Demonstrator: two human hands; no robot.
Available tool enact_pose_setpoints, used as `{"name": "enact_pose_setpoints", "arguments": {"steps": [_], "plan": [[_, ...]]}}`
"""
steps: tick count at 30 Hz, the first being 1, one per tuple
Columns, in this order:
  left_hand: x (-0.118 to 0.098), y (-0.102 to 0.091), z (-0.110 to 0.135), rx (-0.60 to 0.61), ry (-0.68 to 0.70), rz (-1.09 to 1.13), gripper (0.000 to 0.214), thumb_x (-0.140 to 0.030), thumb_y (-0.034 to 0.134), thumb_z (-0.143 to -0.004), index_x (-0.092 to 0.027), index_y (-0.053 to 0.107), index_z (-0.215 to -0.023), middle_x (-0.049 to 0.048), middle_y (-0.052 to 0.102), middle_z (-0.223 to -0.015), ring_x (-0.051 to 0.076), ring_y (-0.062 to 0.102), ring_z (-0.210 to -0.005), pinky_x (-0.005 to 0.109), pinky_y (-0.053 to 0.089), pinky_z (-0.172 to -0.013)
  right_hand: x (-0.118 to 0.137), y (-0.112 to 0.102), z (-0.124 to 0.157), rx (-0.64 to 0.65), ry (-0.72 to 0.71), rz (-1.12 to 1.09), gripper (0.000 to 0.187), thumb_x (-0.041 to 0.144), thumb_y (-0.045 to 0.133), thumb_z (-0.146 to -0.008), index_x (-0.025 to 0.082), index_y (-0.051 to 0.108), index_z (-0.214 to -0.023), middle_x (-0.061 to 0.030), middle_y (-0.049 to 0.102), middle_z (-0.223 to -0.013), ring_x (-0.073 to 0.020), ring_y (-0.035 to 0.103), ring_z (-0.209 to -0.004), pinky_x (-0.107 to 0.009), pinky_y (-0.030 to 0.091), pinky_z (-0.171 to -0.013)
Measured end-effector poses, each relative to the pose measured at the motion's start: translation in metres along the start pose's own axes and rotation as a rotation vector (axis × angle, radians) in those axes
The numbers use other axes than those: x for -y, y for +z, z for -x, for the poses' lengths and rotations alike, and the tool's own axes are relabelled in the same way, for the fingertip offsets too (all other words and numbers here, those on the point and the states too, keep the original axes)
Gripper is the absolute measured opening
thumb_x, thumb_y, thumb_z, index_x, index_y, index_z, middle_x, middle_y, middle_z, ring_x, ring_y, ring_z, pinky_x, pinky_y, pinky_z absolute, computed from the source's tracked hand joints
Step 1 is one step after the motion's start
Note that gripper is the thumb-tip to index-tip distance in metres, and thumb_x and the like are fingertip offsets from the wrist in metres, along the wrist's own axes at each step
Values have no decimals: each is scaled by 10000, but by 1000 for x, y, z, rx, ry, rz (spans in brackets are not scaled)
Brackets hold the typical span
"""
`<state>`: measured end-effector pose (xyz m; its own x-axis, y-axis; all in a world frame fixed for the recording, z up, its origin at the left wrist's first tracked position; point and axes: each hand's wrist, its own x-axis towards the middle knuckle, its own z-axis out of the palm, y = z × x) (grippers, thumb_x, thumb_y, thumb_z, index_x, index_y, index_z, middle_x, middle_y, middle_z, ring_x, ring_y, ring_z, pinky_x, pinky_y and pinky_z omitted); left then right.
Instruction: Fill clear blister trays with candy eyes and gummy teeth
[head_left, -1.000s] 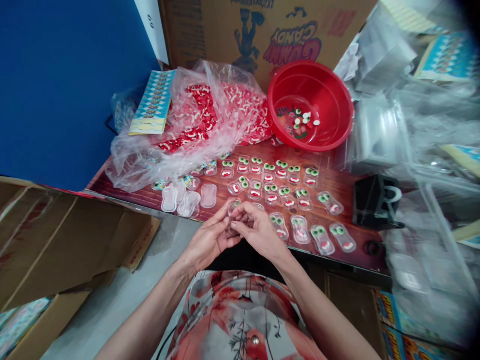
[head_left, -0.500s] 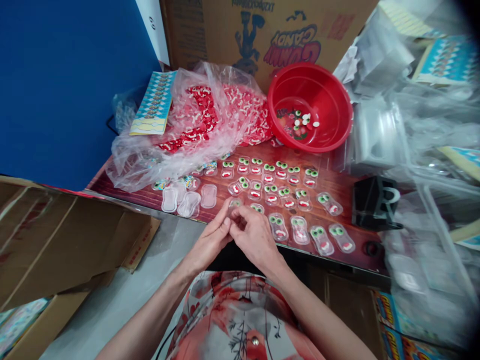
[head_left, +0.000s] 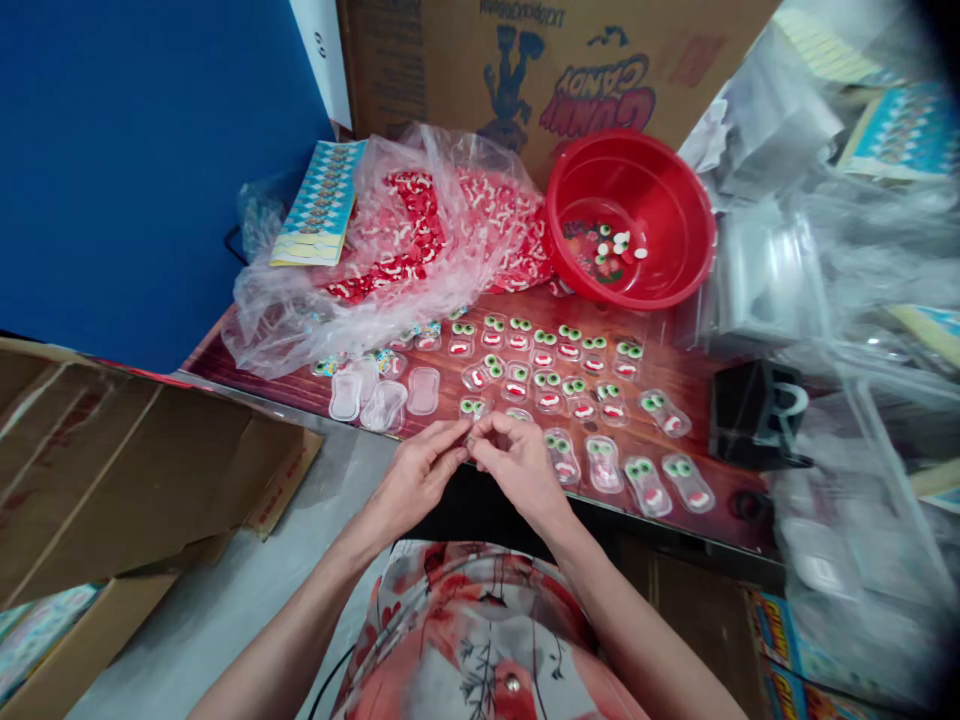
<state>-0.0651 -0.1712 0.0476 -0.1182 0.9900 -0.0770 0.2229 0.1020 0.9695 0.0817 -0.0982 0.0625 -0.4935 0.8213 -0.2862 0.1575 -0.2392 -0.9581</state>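
Observation:
My left hand [head_left: 425, 474] and my right hand [head_left: 519, 468] meet fingertip to fingertip at the table's front edge. Both are closed in a pinch, and whatever lies between the fingers is too small or hidden to make out. Just beyond the fingertips lies a clear plastic blister [head_left: 472, 407] with two green candy eyes in it. Beside my right hand sits another filled blister [head_left: 561, 457] with green eyes and red-and-white candy teeth. Several more such blisters [head_left: 548, 390] stand in rows behind. To the left are a few bare clear blister pieces [head_left: 424, 391].
An open plastic bag [head_left: 300, 318] of red-and-white candy teeth lies behind, a printed card [head_left: 319, 205] on it. A red basin [head_left: 679, 270] holds a few candies. A black tape dispenser [head_left: 742, 410] and clear packaging [head_left: 765, 270] are right; cardboard boxes [head_left: 150, 460] stand left.
My joined hands have drawn slightly back from the eye-filled blister, which shows more fully now. The whole view has shifted a little, and the rows stay as they were.

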Motion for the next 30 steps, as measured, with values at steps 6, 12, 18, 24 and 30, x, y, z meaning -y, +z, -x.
{"name": "enact_pose_setpoints", "arguments": {"steps": [6,12,18,24,30], "plan": [[1,-3,0,19,7,-174,343,-213,549,-906,-168,712,-1205,64,772,-1104,192,732,-942,291,565,-870,-3,2,3,19,-10,59,76,252,548,-686,183,562,-659,35,503,-586,-110,439,-541,-247,337,-530],[-4,-1,1,-48,-30,-221,339,-217,532,-899,-160,724,-1172,61,789,-1040,189,749,-876,280,585,-818,-7,7,5,-28,-16,69,101,285,541,-690,188,550,-662,35,497,-594,-107,429,-533,-248,348,-524],[-5,-3,2,72,-102,7,373,-195,566,-844,-147,691,-1193,89,765,-1129,210,737,-1006,320,589,-895,-13,1,3,95,27,22,146,329,555,-757,188,553,-720,29,523,-639,-110,468,-524,-258,381,-534],[-3,-1,0,82,-98,-5,368,-126,506,-838,-178,664,-1166,77,760,-1135,191,729,-1033,323,573,-928,-19,2,3,84,-54,120,112,283,510,-790,192,546,-736,18,530,-678,-122,470,-579,-260,377,-560],[-10,5,2,50,-91,-174,375,-94,474,-827,-193,651,-1142,54,778,-1043,179,741,-973,280,570,-864,-23,6,5,16,-106,206,71,231,494,-770,194,529,-721,19,524,-687,-122,462,-600,-261,372,-578]]}}
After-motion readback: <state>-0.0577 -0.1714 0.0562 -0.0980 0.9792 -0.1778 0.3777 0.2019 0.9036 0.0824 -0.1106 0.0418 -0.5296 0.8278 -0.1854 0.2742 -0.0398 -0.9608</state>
